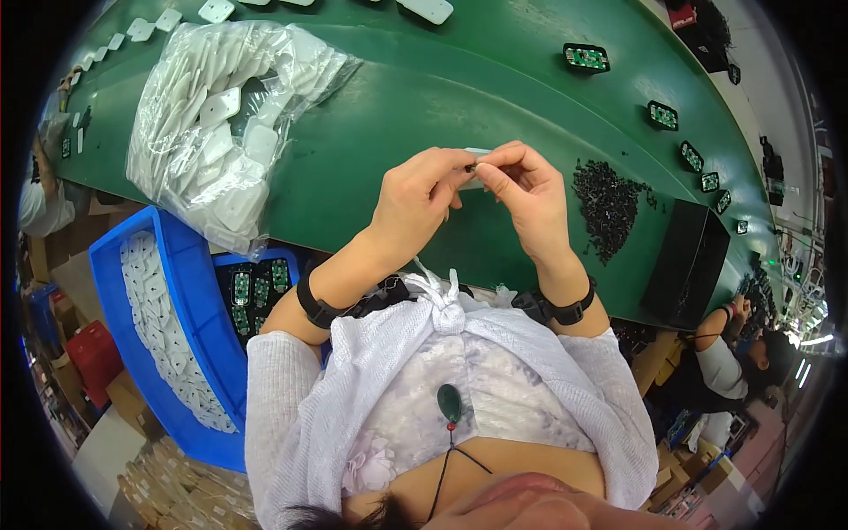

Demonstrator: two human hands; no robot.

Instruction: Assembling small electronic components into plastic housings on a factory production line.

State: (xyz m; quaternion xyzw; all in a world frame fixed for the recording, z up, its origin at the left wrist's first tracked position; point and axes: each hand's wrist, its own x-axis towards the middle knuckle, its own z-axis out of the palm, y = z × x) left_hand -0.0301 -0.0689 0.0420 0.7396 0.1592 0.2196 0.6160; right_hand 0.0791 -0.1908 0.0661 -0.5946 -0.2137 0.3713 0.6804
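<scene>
My left hand [422,187] and my right hand [528,190] meet over the green table, fingertips pinched close together. Between them is a white plastic cover [478,152], mostly hidden by the fingers. A tiny black part [471,168] shows at the fingertips; which hand grips it is hard to make out. Right of my right hand lies a heap of small black parts [605,208]. To the left of my left hand, an open clear plastic bag [265,190] holds many white plastic covers [221,106].
A blue bin [168,221] of white pieces stands at the left, beside a tray of green circuit boards [262,287]. A black box [685,265] sits at the table's right edge. Black housings with circuit boards [586,58] line the far right. Other people [724,353] work at both sides.
</scene>
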